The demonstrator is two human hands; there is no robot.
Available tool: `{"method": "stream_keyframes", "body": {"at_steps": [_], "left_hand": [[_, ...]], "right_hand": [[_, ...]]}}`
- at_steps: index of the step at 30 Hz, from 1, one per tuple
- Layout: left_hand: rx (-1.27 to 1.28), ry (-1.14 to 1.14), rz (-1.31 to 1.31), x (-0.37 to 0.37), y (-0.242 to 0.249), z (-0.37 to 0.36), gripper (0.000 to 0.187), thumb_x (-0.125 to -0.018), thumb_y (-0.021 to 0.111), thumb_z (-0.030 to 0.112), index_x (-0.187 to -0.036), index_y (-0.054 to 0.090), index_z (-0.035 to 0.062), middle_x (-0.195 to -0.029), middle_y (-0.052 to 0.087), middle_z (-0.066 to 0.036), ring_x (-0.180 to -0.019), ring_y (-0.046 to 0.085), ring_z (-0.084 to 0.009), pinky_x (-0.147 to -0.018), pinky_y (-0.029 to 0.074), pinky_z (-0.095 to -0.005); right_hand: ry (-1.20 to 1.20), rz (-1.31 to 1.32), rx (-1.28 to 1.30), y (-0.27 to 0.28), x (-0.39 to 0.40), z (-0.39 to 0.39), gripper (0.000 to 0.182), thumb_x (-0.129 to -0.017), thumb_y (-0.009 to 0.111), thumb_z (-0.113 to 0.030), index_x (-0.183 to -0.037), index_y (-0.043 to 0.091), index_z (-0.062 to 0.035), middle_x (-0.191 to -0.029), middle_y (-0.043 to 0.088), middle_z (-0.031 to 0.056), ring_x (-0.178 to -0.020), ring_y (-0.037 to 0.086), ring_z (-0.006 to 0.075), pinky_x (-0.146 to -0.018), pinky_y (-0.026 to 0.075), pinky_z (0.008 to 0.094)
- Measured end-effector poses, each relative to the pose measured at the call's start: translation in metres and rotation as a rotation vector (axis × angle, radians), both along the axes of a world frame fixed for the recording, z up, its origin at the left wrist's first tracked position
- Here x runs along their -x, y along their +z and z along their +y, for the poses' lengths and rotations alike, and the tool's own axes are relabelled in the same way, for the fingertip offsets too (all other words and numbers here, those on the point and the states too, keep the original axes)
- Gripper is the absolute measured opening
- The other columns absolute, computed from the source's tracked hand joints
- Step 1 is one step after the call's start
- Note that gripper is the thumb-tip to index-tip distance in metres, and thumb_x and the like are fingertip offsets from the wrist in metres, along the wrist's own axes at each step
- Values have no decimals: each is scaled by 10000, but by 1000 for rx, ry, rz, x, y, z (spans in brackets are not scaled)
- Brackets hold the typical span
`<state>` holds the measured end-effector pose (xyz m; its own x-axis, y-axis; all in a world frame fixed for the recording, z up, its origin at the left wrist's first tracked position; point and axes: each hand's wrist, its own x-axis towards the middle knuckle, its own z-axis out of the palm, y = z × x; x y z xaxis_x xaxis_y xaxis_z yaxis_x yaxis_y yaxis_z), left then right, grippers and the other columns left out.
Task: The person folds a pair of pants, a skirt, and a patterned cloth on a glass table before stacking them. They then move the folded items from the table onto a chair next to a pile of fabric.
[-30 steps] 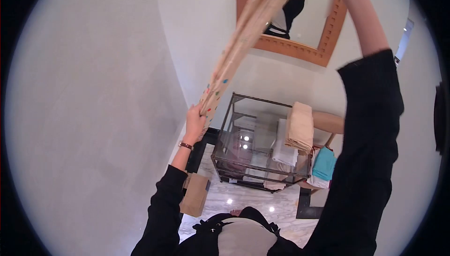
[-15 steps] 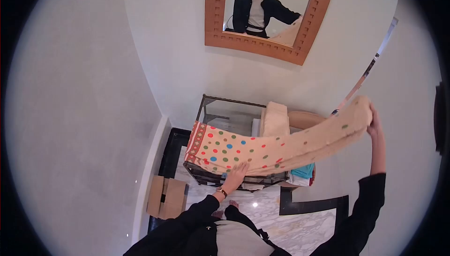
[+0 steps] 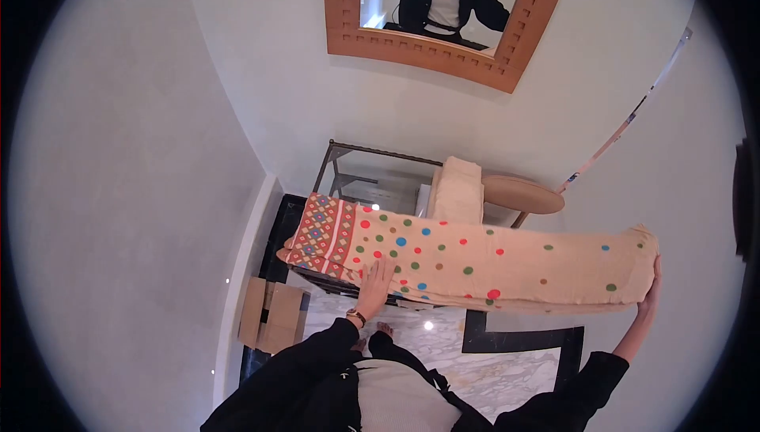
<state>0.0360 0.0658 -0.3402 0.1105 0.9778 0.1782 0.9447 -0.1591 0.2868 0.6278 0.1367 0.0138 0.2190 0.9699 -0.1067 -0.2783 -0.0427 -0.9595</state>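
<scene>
A long folded beige cloth [image 3: 443, 262] with coloured dots and a red patterned border at its left end stretches across a metal-framed glass table [image 3: 372, 164]. My left hand [image 3: 375, 286] rests on its near edge with the fingers stretched out, beside the border. Far to the right, my right hand [image 3: 651, 289] grips the cloth's other end, its fingers partly hidden behind the fabric. That end is held out past the table. Behind the dotted cloth, a folded plain beige cloth [image 3: 459, 187] lies on the table.
A round brown seat [image 3: 524, 194] stands right of the table by the wall. An open cardboard box [image 3: 277, 320] sits on the floor at left. Above hangs a wood-framed mirror [image 3: 419, 60]. The floor is marble with dark bands [image 3: 518, 341].
My right hand has come down and outward, so the raised right end now lies straighter and flatter. The border end shows wider, and my left hand is slightly further left.
</scene>
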Motion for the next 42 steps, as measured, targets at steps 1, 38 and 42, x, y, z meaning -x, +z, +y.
{"method": "stream_keyframes", "body": {"at_steps": [1,38,42], "left_hand": [[30,-10,10,-4,-4,-2,663,-809,526,35,-1442,334,78,-1500,274,-203,-1396,275,-335,-1107,182,-618],[940,-268,-1702,-69,66,30,574,-1007,349,485,-1397,419,71,-1425,442,-93,-1314,416,-230,-1096,308,-377],[1035,-136,-1792,-54,45,16,538,-998,381,450,-1385,433,79,-1407,460,-95,-1305,425,-224,-1092,311,-376]], "right_hand": [[-50,-15,19,0,-1,-4,610,-945,511,-502,-1333,478,-32,-1262,577,113,-1121,587,220,-918,516,366],[-64,27,-198,14,403,18,537,-963,527,-385,-1343,465,-10,-1261,571,110,-1107,592,197,-926,495,333],[286,293,-165,-29,502,38,485,-988,488,-371,-1301,510,-2,-1056,596,50,-922,578,122,-767,477,292]]}}
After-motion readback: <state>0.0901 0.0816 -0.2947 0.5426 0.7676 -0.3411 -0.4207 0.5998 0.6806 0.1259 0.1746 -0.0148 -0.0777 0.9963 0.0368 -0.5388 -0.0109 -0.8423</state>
